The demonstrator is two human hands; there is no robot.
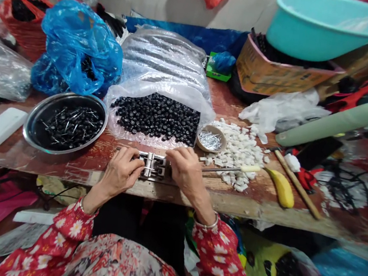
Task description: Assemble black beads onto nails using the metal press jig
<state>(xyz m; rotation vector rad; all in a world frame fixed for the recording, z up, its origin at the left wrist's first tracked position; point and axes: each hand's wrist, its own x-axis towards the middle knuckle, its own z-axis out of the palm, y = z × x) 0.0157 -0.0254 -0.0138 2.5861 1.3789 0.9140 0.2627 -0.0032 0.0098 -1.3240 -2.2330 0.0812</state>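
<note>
My left hand (121,173) and my right hand (185,169) both grip a small metal jig (153,166) at the table's front edge, partly hiding it. A tool's thin steel shaft (220,170) runs from under my right hand to a cream handle (250,168). Behind the hands, a clear plastic bag (149,140) holds a heap of black beads (156,115). A steel bowl (34,111) to the left holds black beads with pins. A small wooden dish (210,140) of thin metal pins sits beside a pile of white chips (239,152).
A banana (280,189) and a wooden-handled hammer (296,184) lie on the right of the worn wooden table (98,167). Blue plastic bags (76,49) stand at the back left. A turquoise basin (330,28) sits on a cardboard box (274,70) at the back right.
</note>
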